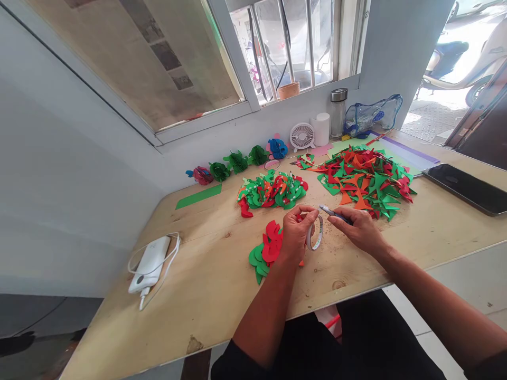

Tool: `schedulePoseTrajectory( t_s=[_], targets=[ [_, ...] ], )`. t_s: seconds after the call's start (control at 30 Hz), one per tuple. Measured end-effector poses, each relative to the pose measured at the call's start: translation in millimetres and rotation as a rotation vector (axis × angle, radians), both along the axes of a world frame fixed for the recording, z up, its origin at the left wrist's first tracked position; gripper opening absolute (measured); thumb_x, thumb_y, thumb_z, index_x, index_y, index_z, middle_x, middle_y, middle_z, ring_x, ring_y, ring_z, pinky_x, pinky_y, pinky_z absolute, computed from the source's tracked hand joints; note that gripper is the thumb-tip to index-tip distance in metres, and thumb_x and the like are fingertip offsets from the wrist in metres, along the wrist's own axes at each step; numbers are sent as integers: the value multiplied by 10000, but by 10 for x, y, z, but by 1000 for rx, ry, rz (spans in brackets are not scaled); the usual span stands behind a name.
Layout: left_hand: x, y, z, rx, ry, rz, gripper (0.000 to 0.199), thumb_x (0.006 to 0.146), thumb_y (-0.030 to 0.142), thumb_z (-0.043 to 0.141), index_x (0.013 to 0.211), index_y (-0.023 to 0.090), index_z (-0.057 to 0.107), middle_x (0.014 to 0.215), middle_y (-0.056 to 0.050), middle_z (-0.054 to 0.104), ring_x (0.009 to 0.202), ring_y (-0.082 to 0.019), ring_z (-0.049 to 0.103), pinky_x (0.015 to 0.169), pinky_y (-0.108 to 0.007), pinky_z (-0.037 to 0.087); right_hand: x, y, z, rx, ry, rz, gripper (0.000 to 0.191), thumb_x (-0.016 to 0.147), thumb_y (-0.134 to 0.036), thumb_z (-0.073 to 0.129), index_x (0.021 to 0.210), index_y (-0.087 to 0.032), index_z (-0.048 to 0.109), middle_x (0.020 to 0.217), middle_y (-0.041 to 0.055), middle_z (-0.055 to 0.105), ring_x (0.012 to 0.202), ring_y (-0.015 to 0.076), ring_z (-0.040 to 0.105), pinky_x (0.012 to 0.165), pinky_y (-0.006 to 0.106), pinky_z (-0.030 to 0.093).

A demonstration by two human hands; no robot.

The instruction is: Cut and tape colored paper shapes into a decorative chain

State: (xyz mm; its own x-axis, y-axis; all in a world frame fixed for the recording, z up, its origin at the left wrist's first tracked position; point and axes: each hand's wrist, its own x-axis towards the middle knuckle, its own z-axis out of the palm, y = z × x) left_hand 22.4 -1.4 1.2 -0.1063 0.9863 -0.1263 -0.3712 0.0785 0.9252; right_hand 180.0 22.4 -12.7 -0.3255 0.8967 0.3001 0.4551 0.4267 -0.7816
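My left hand [298, 228] is closed around a roll of white double-sided tape [316, 237], with a bit of red paper showing between the fingers. In my right hand [362, 232] is a slim craft knife [336, 215] with a dark grip, its pale tip pointing at the roll and close to it. Beside and partly behind my left forearm lies a pile of red and green cut paper shapes [271, 245]. Farther back sits a heap of similar shapes with white tape strips on them [273, 189].
A big heap of paper scraps [368, 179] lies at the back right, near a phone [467, 187]. Folded paper figures [237, 161], a small fan [302, 136] and a glass bottle [338, 113] line the wall. A white power bank [149, 264] with its cable lies at left.
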Motion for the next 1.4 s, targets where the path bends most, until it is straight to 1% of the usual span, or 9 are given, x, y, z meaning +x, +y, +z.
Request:
schedulePoseTrajectory(
  t_s=[0.23,0.4,0.53,0.67,0.8,1.0,1.13,1.27,1.4],
  targets=[
    [-6,-9,-15,27,54,-2,332,607,400,755,752,154,586,450,88,414,358,-25,315,381,-162,226,2,-1,-11,25,-25,-49,351,825,-483,515,664,-180,592,551,-30,406,522,96,339,473,222,279],
    [4,-25,13,48,124,-21,296,645,382,730,784,155,599,451,91,412,355,-23,300,393,-164,254,5,0,-26,40,-22,-118,370,821,-505,517,705,-173,628,552,-28,423,514,94,351,474,218,284],
    [13,-34,33,83,217,9,263,676,369,695,798,157,596,463,82,430,359,-31,315,395,-167,272,20,14,-21,45,21,-192,375,817,-514,514,709,-173,627,541,-31,432,505,96,360,469,218,287],
    [37,-35,-12,155,364,6,267,752,388,613,908,172,604,494,69,457,396,-62,385,414,-177,304,30,25,-3,47,53,-252,356,795,-509,546,791,-169,649,567,-24,476,528,106,397,492,216,321],
    [67,-31,-45,246,601,29,266,799,364,570,999,198,625,541,52,464,488,-87,446,487,-186,324,41,38,2,52,79,-288,353,793,-505,550,812,-170,658,576,-17,488,540,112,404,499,219,324],
    [164,5,29,213,973,66,239,747,263,625,983,235,652,574,27,522,534,-130,490,555,-217,321,75,54,20,38,154,-372,371,790,-525,543,761,-166,630,553,-27,454,510,102,360,471,228,285],
    [294,68,-23,171,1201,-49,332,742,226,632,1074,235,620,574,6,558,618,-181,560,601,-238,339,98,61,45,40,245,-403,347,797,-502,544,735,-168,615,553,-32,446,505,99,353,471,234,281],
    [411,157,-127,145,1295,-80,427,733,237,650,1154,230,582,592,-11,589,647,-200,580,613,-242,353,119,81,36,20,340,-422,344,798,-501,553,750,-166,615,563,-35,437,514,101,351,479,240,286],
    [431,269,-156,167,1241,-90,393,772,315,610,1158,246,588,640,-30,631,651,-208,588,622,-260,372,132,94,20,-2,434,-425,344,792,-507,566,767,-167,617,580,-33,435,526,101,344,486,240,294]
  ],
)
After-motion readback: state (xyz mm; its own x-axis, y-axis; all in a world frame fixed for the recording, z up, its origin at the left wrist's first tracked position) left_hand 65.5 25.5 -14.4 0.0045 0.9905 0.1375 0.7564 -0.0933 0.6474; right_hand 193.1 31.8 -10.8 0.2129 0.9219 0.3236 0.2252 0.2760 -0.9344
